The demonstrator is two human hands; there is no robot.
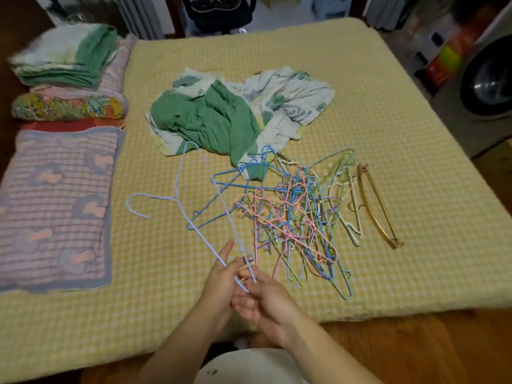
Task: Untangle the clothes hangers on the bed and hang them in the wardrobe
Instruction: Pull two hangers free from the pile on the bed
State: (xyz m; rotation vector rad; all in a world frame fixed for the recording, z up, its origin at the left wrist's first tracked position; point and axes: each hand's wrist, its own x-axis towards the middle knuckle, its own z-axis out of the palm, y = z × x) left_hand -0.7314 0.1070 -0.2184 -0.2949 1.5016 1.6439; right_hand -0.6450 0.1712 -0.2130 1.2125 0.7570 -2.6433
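A tangled heap of thin wire hangers point(293, 217) in blue, pink, green and cream lies on the yellow checked bed point(388, 112). One pale lilac hanger point(177, 189) is lifted out to the left, its hook pointing left. My left hand point(221, 281) and my right hand point(263, 297) meet at the bed's near edge, and both pinch the lilac hanger's lower corner. A gold hanger point(376, 206) lies apart, to the right of the heap. No wardrobe is in view.
A crumpled green and white cloth point(221, 112) lies behind the heap. Folded blankets point(63, 59) and a striped pillow point(52, 203) line the bed's left side. A washing machine point(487, 84) stands at the right, with wooden floor point(415, 345) beside me.
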